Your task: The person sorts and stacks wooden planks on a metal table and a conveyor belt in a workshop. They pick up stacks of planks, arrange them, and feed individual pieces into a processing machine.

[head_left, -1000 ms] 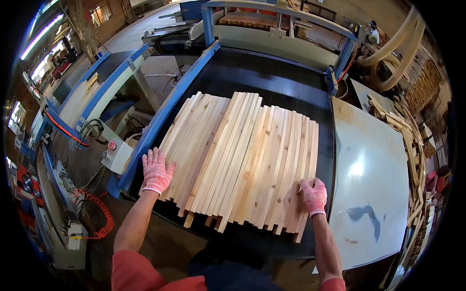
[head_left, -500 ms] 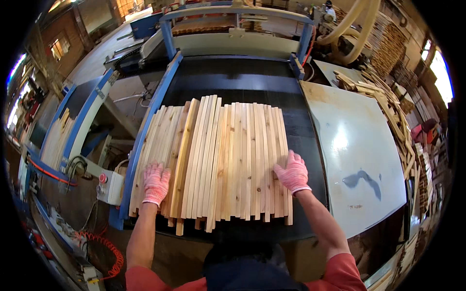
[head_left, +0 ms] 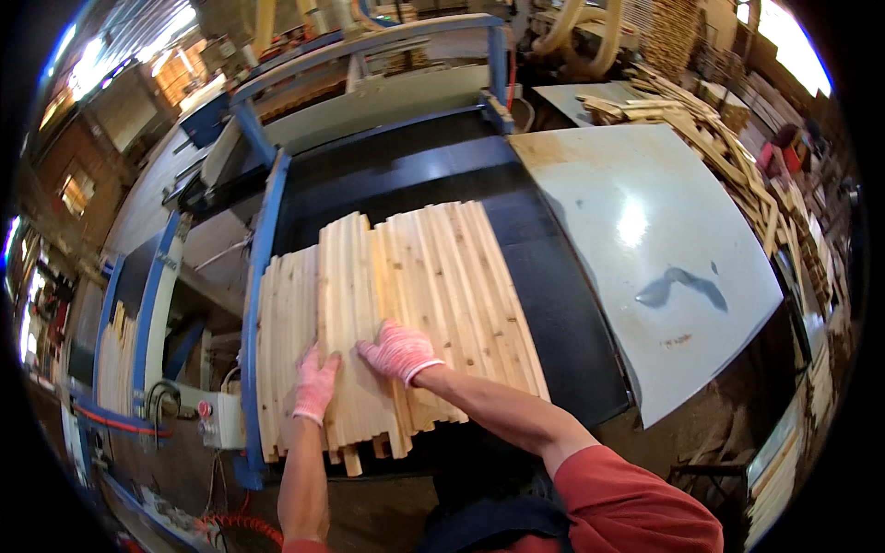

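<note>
A broad row of long pale wooden strips (head_left: 452, 295) lies side by side on the black belt (head_left: 562, 304), pointing away from me. Their near ends are uneven, and several stick out towards me. My left hand (head_left: 315, 385), in a pink knitted glove, rests on the strips left of the middle, fingers extended forward. Just to its right my right hand (head_left: 406, 352), gloved alike, lies across the strips near a raised, yellower one (head_left: 380, 276). Its thumb and fingers are apart, the thumb pointing left. Neither palm can be seen.
Blue rails (head_left: 261, 276) and a blue crossbar frame (head_left: 369, 39) border the belt. A control box with a red button (head_left: 219, 419) is at the left. To the right lies a pale metal sheet (head_left: 664, 267), with a heap of scrap wood (head_left: 710, 129) beyond it.
My right hand has gone from the row's right edge leftward to its middle. My left hand has shifted inward over the strips. The strips lie closer together, and the view has turned.
</note>
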The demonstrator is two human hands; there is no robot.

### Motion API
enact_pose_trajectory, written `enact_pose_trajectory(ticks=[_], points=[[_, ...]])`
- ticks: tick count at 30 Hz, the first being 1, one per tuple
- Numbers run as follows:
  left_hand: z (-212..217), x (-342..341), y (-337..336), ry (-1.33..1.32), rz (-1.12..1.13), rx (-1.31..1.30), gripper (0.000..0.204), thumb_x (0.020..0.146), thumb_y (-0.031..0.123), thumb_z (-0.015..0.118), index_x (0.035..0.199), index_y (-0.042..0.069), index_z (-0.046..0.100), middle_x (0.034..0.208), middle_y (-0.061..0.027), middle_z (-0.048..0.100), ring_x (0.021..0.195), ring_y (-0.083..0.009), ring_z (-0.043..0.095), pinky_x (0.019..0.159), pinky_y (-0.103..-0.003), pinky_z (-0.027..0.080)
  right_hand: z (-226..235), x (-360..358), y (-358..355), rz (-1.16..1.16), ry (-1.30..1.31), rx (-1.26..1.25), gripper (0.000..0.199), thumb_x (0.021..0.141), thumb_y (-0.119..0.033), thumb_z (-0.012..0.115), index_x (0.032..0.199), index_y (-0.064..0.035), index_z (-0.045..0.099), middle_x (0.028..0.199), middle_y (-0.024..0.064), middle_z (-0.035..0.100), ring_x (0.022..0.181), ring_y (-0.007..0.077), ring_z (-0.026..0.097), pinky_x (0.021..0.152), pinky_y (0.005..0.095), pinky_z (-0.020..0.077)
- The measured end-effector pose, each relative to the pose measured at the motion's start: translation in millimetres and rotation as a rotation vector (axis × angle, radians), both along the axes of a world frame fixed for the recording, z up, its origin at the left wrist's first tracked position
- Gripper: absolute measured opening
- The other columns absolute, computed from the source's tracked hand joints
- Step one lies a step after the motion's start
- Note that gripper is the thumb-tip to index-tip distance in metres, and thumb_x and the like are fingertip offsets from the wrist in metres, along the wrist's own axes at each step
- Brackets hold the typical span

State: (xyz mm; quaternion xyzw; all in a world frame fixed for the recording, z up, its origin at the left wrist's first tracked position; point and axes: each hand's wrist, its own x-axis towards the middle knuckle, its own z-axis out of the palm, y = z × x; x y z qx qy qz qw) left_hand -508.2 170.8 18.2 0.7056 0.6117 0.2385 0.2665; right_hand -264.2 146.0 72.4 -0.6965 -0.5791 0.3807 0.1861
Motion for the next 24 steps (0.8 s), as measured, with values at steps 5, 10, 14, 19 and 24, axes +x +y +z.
enact_pose_trajectory(ticks=[5, 10, 14, 19, 24], points=[[45.0, 40.2, -38.1, -0.385, 0.035, -0.238, 0.062, 0.101, 0.023, 0.071, 0.154, -0.001, 0.048, 0.146, -0.0169, 0.061, 0.128, -0.0264, 0.061, 0.111, -0.039, 0.048, 30.4, 38.6, -27.8, 0.035, 0.035, 0.029, 0.078, 0.096, -0.062, 0.062, 0.121, 0.0120, 0.060, 0.102, 0.0321, 0.074, 0.100, 0.0452, 0.074, 0.091, 0.0503, 0.0573], [68.1, 128.4, -64.8, -0.613, -0.147, -0.123, 0.065, 0.102, 0.022, 0.071, 0.155, -0.004, 0.045, 0.148, -0.0212, 0.058, 0.132, -0.0291, 0.058, 0.114, -0.042, 0.046, 45.0, 127.0, -76.3, -0.041, -0.065, 0.223, 0.082, 0.095, -0.064, 0.061, 0.123, 0.0133, 0.056, 0.091, 0.0298, 0.074, 0.089, 0.0447, 0.074, 0.081, 0.0511, 0.0588], [68.6, 245.1, -93.0, -0.180, -0.324, 0.266, 0.073, 0.100, 0.028, 0.074, 0.156, -0.006, 0.042, 0.155, -0.0283, 0.050, 0.145, -0.0394, 0.048, 0.122, -0.047, 0.037, 44.7, 233.4, -122.0, -0.202, -0.207, 0.239, 0.089, 0.092, -0.069, 0.060, 0.129, 0.0122, 0.057, 0.089, 0.0274, 0.075, 0.085, 0.0425, 0.076, 0.074, 0.0522, 0.0601], [33.9, 381.0, -130.1, 0.124, -0.419, 0.170, 0.097, 0.095, 0.055, 0.072, 0.156, -0.011, 0.039, 0.164, -0.0313, 0.036, 0.155, -0.0470, 0.030, 0.129, -0.052, 0.023, 11.1, 359.7, -177.8, -0.325, -0.260, 0.183, 0.093, 0.093, -0.068, 0.061, 0.144, 0.0089, 0.054, 0.096, 0.0283, 0.075, 0.094, 0.0434, 0.075, 0.084, 0.0512, 0.0582], [17.1, 451.3, -154.6, 0.498, -0.452, -0.031, 0.103, 0.095, 0.070, 0.060, 0.155, -0.011, 0.042, 0.169, -0.0279, 0.031, 0.162, -0.0421, 0.016, 0.133, -0.050, 0.007, -30.6, 420.9, -198.4, -0.262, -0.282, -0.009, 0.085, 0.097, -0.068, 0.056, 0.137, 0.0070, 0.058, 0.100, 0.0273, 0.076, 0.099, 0.0415, 0.074, 0.088, 0.0507, 0.0569]])
